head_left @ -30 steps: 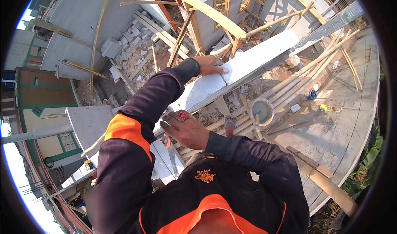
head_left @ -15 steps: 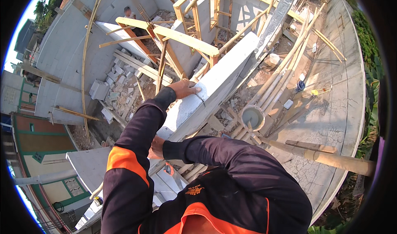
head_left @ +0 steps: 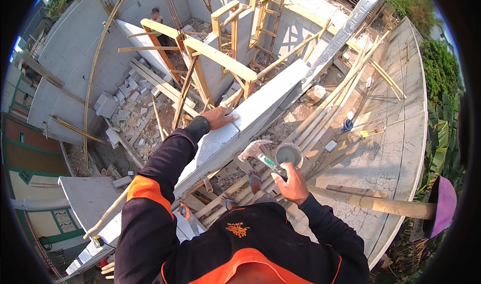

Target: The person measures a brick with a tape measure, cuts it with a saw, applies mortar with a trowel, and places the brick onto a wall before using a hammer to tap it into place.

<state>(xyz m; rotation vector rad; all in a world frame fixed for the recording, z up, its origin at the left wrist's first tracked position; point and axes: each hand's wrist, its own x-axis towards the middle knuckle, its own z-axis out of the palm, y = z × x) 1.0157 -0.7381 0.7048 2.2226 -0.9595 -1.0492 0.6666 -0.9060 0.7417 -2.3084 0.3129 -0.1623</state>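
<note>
While gripped: steel-headed hammer [head_left: 256, 152], rough block [head_left: 220, 138].

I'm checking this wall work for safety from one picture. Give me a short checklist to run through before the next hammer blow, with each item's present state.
1. Right hand has a firm grip on the claw hammer: ok, fingers wrapped around the handle.
2. Left hand steadies the white block wall: ok, palm flat on top.
3. Left hand apart from the hammer head: ok, a clear gap shows.
4. Footing: cannot tell, sandalled feet rest on bamboo poles.
5. Area below free of people: not ok, a person stands in the far room.
</note>
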